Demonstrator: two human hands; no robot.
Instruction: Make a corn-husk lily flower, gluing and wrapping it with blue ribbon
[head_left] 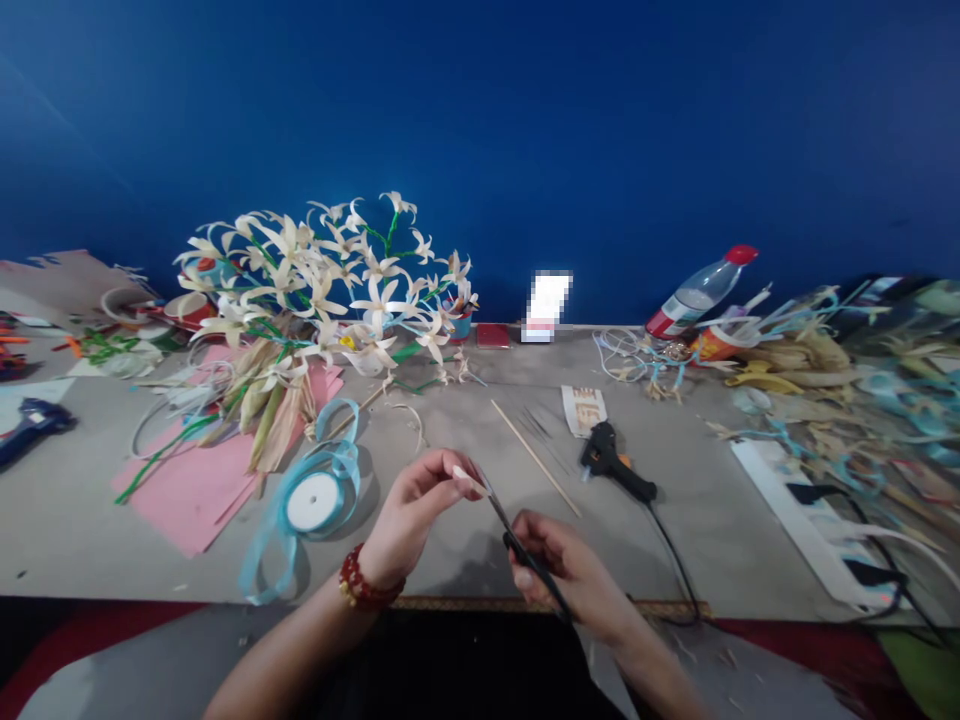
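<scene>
My left hand (431, 495) pinches a small cream strip (470, 482), pale like the petals of the handmade flowers, between thumb and fingers. My right hand (559, 565) is wrapped around black-handled scissors (517, 547). The scissor blades point up and left, and their tips reach right beside the strip; whether they touch it I cannot tell. A red beaded bracelet (365, 583) circles my left wrist. Left of that hand lies a spool of light blue ribbon (313, 502) with loose loops.
Cream flowers (375, 295) on green stems stand at the back left, above pink paper (195, 500) and husks. A black glue gun (619, 465) and thin stick (534, 455) lie right of centre. At right are a power strip (799, 530), a bottle (697, 295) and piled scraps.
</scene>
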